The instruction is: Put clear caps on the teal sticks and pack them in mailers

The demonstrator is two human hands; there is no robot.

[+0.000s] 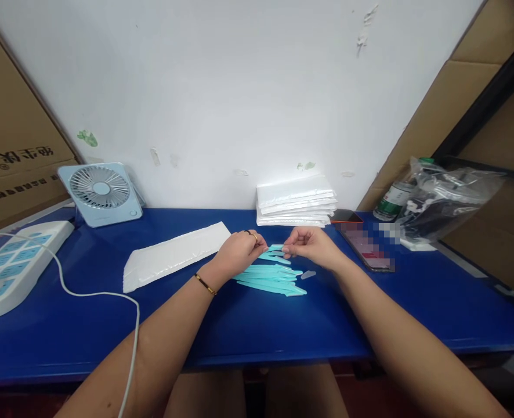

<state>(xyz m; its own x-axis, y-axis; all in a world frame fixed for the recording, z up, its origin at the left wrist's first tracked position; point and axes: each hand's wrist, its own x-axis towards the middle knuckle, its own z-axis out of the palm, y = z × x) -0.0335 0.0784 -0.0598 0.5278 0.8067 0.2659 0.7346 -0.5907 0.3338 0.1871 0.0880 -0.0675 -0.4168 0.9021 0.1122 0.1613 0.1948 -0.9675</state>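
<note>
Over the blue table, my left hand [242, 251] and my right hand [308, 247] face each other with their fingertips pinched. Between them is a slim turquoise stick [276, 248] that looks like an eyebrow razor, gripped near its two ends. Just below lies a loose pile of similar turquoise sticks [270, 278], roughly side by side. A small clear plastic piece [308, 274], perhaps a blade cover, rests right of the pile. To the left of my left hand, a flat white padded packet [174, 255] lies slanted on the table.
A stack of white packets [295, 203] stands by the wall. A phone [367, 247] and a clear plastic bag [446, 203] are on the right. On the left are a light blue fan [101, 191] and a power strip [26, 261], its white cable [96, 294] crossing my left forearm.
</note>
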